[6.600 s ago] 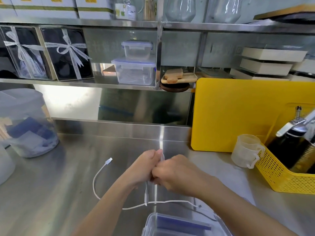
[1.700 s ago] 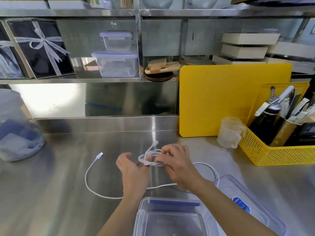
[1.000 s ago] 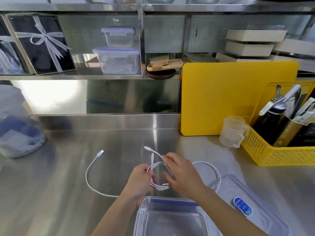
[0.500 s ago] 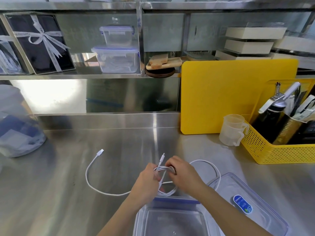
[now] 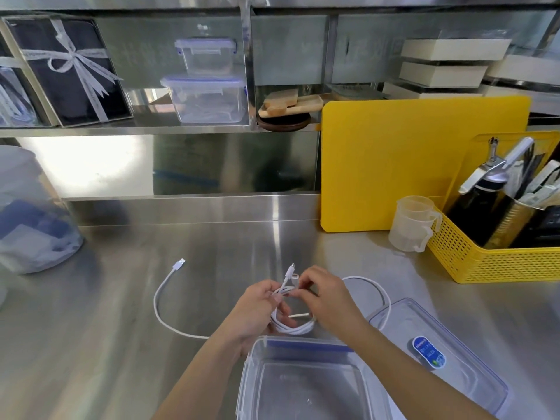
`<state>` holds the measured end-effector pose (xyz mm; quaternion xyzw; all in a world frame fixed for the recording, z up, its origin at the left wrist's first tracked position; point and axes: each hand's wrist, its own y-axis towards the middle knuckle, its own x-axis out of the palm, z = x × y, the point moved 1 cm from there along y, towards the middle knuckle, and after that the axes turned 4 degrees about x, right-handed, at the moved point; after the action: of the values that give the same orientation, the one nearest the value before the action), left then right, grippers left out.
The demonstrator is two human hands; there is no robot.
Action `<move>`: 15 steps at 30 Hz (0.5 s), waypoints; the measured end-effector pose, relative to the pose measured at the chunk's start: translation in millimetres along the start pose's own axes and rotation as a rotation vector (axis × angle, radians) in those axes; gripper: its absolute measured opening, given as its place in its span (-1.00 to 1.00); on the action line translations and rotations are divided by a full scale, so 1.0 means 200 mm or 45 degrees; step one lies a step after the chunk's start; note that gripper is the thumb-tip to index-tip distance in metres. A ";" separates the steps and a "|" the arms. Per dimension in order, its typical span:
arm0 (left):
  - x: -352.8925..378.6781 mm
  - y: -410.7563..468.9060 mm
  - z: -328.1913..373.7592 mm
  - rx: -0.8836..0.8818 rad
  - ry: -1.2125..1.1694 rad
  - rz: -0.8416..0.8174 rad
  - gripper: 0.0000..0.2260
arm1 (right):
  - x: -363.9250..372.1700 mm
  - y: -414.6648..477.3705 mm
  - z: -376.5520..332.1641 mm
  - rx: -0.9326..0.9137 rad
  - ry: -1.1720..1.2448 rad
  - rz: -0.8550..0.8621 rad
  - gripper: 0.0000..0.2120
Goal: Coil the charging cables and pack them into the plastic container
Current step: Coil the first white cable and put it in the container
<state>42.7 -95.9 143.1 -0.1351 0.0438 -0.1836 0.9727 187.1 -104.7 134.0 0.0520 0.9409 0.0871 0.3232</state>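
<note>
A white charging cable wound into a small coil (image 5: 295, 328) hangs between both hands just above the steel counter. My left hand (image 5: 257, 310) pinches the coil's top. My right hand (image 5: 325, 298) grips the same coil from the right, fingertips at the plug end that sticks up. A second white cable (image 5: 160, 301) lies loose on the counter, its USB plug at the far left and its other loop curving behind my right hand. The clear plastic container (image 5: 303, 386) stands open right below the hands. Its lid (image 5: 436, 356) lies to the right.
A yellow cutting board (image 5: 421, 165) leans on the back wall. A clear measuring cup (image 5: 412, 222) and a yellow basket (image 5: 497, 256) with bottles stand at the right. A large clear jar (image 5: 30, 213) sits far left. Lidded boxes fill the shelf above.
The loose cable has been wound into a small coil between my hands. Over the last second both hands shifted slightly and closed on the coil's top near the plug.
</note>
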 end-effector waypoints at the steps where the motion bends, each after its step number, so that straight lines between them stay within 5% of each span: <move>1: 0.00 0.00 -0.01 0.020 0.068 0.000 -0.81 | -0.01 0.01 -0.01 0.095 0.017 -0.057 -0.80; 9: 0.01 -0.03 -0.11 0.159 0.805 -0.056 -0.84 | 0.00 -0.11 0.04 0.272 -0.204 -0.303 -0.87; 15: 0.04 -0.13 -0.18 0.171 1.042 -0.141 -0.92 | 0.04 -0.26 0.08 0.274 -0.316 -0.384 -0.88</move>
<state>37.5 -130.9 116.3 0.0106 0.4075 -0.2764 0.8703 188.4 -152.3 107.6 -0.0448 0.8948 -0.0702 0.4386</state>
